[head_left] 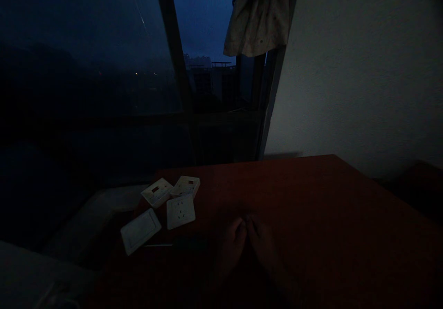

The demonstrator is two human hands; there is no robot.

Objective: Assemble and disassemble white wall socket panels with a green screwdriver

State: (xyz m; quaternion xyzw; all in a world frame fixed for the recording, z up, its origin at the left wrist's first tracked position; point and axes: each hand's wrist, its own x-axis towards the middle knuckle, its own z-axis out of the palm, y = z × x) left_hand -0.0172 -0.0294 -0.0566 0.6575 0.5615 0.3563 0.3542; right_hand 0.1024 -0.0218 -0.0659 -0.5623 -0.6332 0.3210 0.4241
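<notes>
In the dim light my left hand (pixel 232 240) and my right hand (pixel 262 240) rest together on the table, fingers curled in and knuckles close or touching. Nothing shows in either of them. To their left lies a screwdriver with a dark handle (pixel 190 243), its thin shaft reaching under or beside a white switch plate (pixel 140 229). A white socket plate (pixel 181 211) with slots lies face up between the switch plate and my hands. Behind it sit two white mounting boxes, one on the left (pixel 157 192) and one on the right (pixel 187 186), side by side.
The reddish-brown table (pixel 332 216) stretches off to the right, its far edge near a pale wall (pixel 356 78). A large window (pixel 104 69) stands behind the table, with a stained cloth (pixel 259 20) hanging at its upper right. A pale ledge (pixel 117 198) runs along the left.
</notes>
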